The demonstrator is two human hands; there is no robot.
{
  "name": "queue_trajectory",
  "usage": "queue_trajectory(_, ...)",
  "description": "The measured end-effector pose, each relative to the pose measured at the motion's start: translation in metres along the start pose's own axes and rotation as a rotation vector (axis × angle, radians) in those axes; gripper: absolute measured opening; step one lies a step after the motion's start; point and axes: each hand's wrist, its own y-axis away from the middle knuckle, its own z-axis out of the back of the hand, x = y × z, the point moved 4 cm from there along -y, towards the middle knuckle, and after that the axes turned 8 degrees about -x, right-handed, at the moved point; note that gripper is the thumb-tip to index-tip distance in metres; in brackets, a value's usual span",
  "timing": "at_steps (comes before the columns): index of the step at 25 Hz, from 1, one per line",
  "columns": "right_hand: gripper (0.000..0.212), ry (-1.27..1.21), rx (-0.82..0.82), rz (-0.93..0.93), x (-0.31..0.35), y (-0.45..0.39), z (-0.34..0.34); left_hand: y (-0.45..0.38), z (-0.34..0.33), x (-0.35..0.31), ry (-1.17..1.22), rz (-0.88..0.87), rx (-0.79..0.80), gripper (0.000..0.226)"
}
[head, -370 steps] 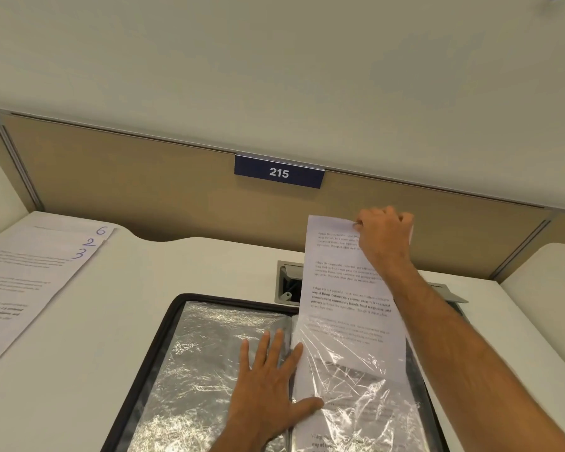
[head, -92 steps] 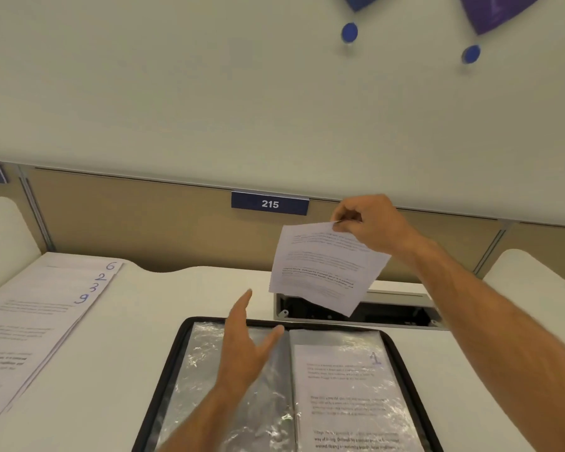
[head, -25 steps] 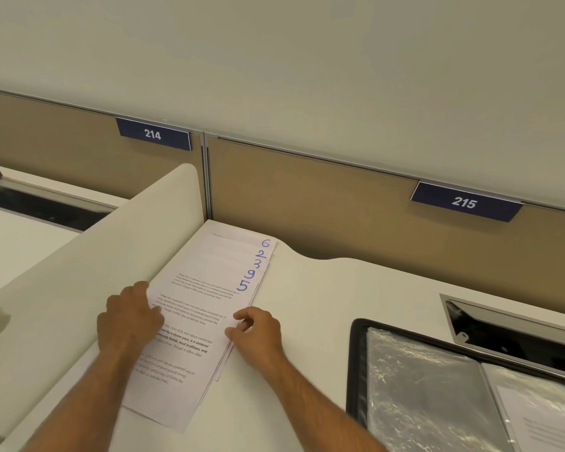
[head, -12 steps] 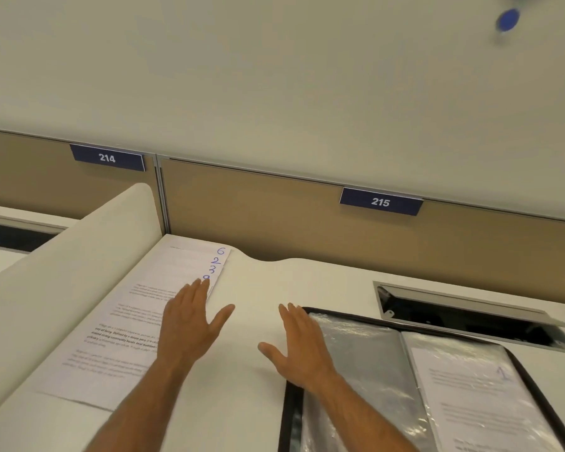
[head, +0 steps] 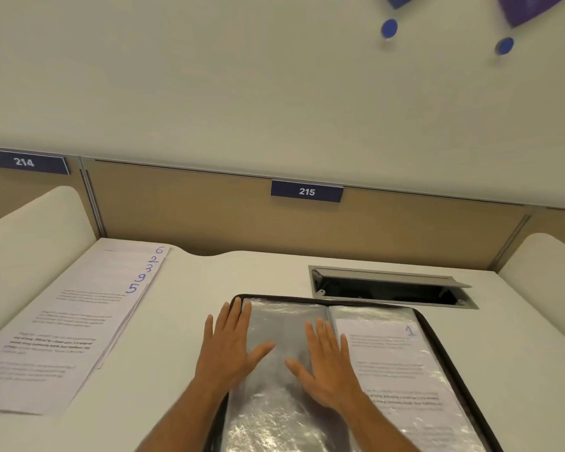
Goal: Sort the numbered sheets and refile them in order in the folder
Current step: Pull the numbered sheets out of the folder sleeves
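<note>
A black-edged folder (head: pixel 444 340) lies open in front of me, with clear plastic sleeves. Its left sleeve (head: pixel 274 409) is shiny and holds nothing I can see. The right sleeve holds the sheet marked 1 (head: pixel 392 363). My left hand (head: pixel 229 347) hovers flat over the folder's left edge, fingers spread, holding nothing. My right hand (head: pixel 323 363) is spread over the left sleeve near the spine, also holding nothing. A fanned stack of printed sheets (head: pixel 62 324) lies on the desk at the left, its corners showing 6, 2, 3, 9 and 5.
A recessed cable box with an open lid (head: pixel 392 285) sits in the white desk behind the folder. White curved dividers stand at the left (head: pixel 30 230) and right (head: pixel 545 259). A tan back panel carries the plate 215 (head: pixel 306 191).
Both hands left the sheet stack and moved right over the folder's left sleeve. A second ago they were squaring the sheet marked 5 on the stack. The view swung right.
</note>
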Motion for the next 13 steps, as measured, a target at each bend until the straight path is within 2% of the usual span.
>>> queue_trajectory(4, 0.102, 0.008, -0.002, -0.092, -0.058, 0.023, 0.003, 0.008, -0.020, -0.052, 0.002, -0.064, 0.086, 0.106)
queue_trajectory(8, 0.111, 0.074, 0.006, -0.190, -0.111, 0.039, 0.007, 0.019, -0.040, -0.087, 0.010, -0.084, 0.133, 0.120)
queue_trajectory(13, 0.114, 0.089, 0.029, -0.278, -0.164, 0.061, 0.011, 0.036, -0.059, -0.108, -0.024, -0.075, 0.254, 0.122)
